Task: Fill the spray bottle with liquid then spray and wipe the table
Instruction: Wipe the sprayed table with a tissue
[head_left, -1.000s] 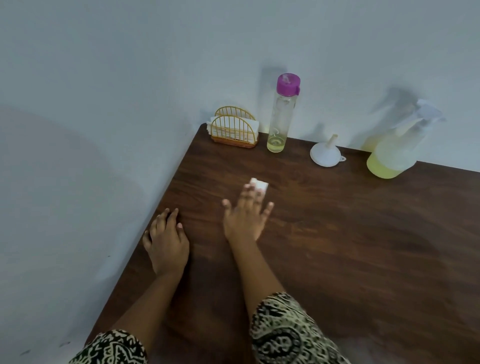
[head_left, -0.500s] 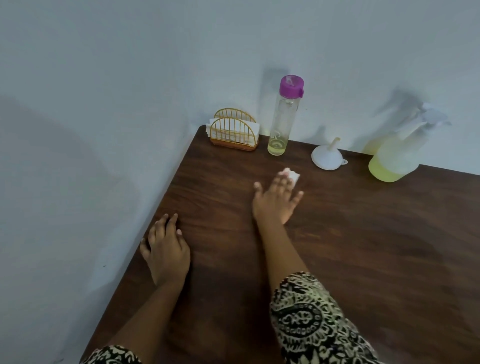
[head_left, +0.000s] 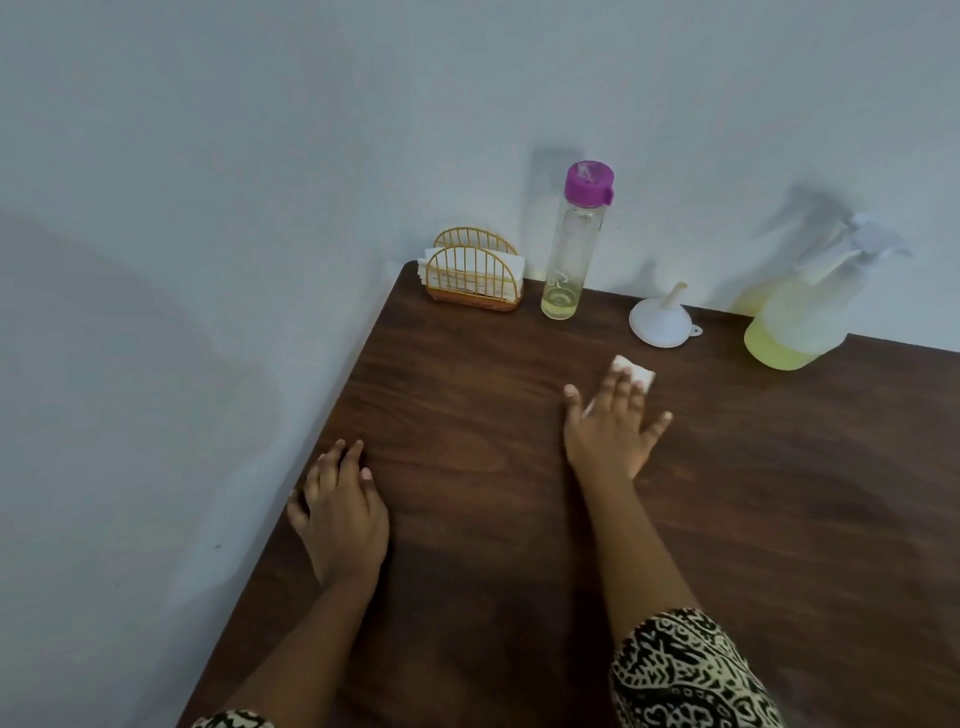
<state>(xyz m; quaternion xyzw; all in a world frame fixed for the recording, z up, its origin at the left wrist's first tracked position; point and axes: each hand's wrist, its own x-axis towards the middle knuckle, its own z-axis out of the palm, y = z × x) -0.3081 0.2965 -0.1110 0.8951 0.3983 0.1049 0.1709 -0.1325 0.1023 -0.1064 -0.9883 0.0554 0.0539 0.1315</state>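
Hands, two, bare.
- Right hand (head_left: 610, 431): palm down on the bench (head_left: 779, 545), fingers straight and spread, gripping nothing. The fingertips press a tissue flat against the wood.
- Left hand (head_left: 340, 512): palm down near the bench's left edge, fingers relaxed and slightly bent, holding nothing. It lies well apart from the right hand, nearer to the person.

Tissue (head_left: 638, 372): one, white, folded small. It sits under the right fingers, with its far end showing past the fingertips. It lies just near of the funnel, not touching it.

Sleeves: black-and-cream pattern. The right sleeve (head_left: 685, 675) ends at mid-forearm; only a scrap of the left sleeve (head_left: 234, 721) shows at the bottom edge.

Bench: dark brown wood grain, set into a wall corner.

Along the far edge, right to left:
- Spray bottle (head_left: 795, 332): translucent, with yellow liquid in its lower part and a pale trigger head that is blurred. It stands at far right against the wall (head_left: 260, 208).
- Funnel (head_left: 660, 325): white, mouth down, spout up, between the spray bottle and the tall bottle.
- Tall bottle (head_left: 569, 254): clear, purple cap on, with a little yellowish liquid at the bottom. It stands upright just right of the napkin holder.
- Napkin holder (head_left: 472, 278): gold wire arches on a brown base, with white napkins inside, in the far-left corner.

Wall: pale grey-blue, plain.
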